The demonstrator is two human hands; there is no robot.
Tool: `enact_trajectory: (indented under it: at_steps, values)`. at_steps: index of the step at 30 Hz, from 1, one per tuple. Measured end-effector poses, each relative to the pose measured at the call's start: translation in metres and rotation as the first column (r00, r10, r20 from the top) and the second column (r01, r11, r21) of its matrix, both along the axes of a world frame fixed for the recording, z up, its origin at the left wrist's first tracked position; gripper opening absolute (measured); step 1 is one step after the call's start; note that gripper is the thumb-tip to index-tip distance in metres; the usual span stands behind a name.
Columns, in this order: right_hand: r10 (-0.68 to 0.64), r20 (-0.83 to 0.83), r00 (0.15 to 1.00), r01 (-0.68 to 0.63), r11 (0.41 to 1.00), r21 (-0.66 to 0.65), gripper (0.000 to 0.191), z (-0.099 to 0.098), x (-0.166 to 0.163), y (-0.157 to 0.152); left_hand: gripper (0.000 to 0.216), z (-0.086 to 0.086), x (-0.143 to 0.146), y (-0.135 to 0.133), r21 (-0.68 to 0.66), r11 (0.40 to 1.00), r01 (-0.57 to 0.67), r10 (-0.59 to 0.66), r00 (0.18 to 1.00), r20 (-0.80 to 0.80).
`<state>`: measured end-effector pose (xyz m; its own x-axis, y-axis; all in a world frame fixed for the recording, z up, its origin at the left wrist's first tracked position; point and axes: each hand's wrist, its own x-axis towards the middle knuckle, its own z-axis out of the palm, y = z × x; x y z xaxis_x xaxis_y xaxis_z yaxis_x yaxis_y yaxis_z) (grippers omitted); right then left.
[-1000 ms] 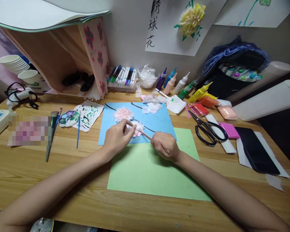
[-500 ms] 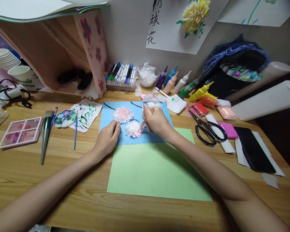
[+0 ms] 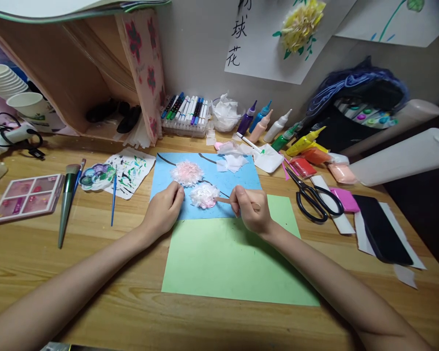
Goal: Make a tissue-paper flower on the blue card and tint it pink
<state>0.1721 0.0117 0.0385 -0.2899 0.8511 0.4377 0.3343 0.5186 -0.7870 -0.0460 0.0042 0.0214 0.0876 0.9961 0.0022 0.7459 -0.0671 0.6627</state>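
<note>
A blue sheet point(image 3: 237, 181) lies on the desk with two fluffy pink tissue-paper flowers on it, one further back point(image 3: 186, 172) and one nearer point(image 3: 204, 195). My right hand point(image 3: 251, 209) is closed around a thin wooden stick point(image 3: 224, 200) whose tip touches the nearer flower's right side. My left hand point(image 3: 164, 210) rests with curled fingers on the blue sheet's lower left edge, just left of that flower. A green sheet point(image 3: 234, 258) lies in front of the blue one, under my right wrist.
Loose white tissue squares point(image 3: 231, 161) sit at the blue sheet's top. Black scissors point(image 3: 310, 197), clay packs point(image 3: 303, 165) and a dark phone point(image 3: 382, 228) lie on the right. Paint bottles point(image 3: 270, 127) and markers point(image 3: 186, 111) line the back. Brushes point(image 3: 66, 202) and a pink palette point(image 3: 25, 196) lie left.
My right hand came back from the tissue squares to the nearer flower, the stick now pointing at its right side. My left hand left the flower a second ago and stays on the sheet's edge.
</note>
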Motion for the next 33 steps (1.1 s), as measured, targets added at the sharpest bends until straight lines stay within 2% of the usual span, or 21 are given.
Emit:
enact_trajectory:
  at_steps: [6, 9, 13, 17, 21, 27, 31, 33]
  values:
    - [-0.015, 0.039, 0.999, 0.015, 1.0, -0.001, 0.054, -0.002, -0.003, 0.002, 0.027, 0.0, 0.0, 0.0, -0.004, 1.0, 0.007, -0.007, 1.0, -0.02]
    - [-0.016, 0.034, 0.999, 0.02, 0.992, -0.124, 0.055, 0.004, -0.007, 0.005, 0.027, 0.001, -0.001, 0.0, -0.006, 1.0, 0.014, -0.014, 1.0, -0.024]
    - [-0.052, 0.075, 0.996, 0.073, 0.946, -0.314, 0.056, 0.021, -0.021, 0.019, 0.029, 0.001, 0.0, 0.0, -0.005, 0.999, 0.033, -0.033, 0.999, -0.042]
    - [-0.038, 0.11, 0.993, 0.078, 0.917, -0.39, 0.057, 0.033, -0.031, 0.035, 0.03, 0.001, 0.0, 0.001, -0.003, 0.999, 0.04, -0.04, 0.997, -0.064]
    - [-0.015, 0.107, 0.994, 0.055, 0.92, -0.387, 0.058, 0.035, -0.028, 0.036, 0.03, 0.002, 0.001, 0.001, -0.002, 0.999, 0.043, -0.043, 0.997, -0.069]
    - [-0.054, 0.071, 0.996, 0.073, 0.948, -0.31, 0.058, 0.034, -0.018, 0.019, 0.031, 0.002, 0.0, 0.001, -0.013, 0.999, 0.035, -0.036, 0.998, -0.055]
    - [-0.04, -0.117, 0.992, 0.018, 0.982, -0.186, 0.058, 0.033, -0.005, 0.02, 0.03, 0.002, -0.001, -0.002, -0.003, 0.999, 0.037, -0.037, 0.999, -0.005]
    - [-0.075, -0.245, 0.967, 0.034, 0.985, -0.167, 0.056, 0.025, 0.006, 0.027, 0.027, 0.003, -0.004, -0.005, -0.003, 0.996, 0.089, -0.088, 0.996, 0.008]
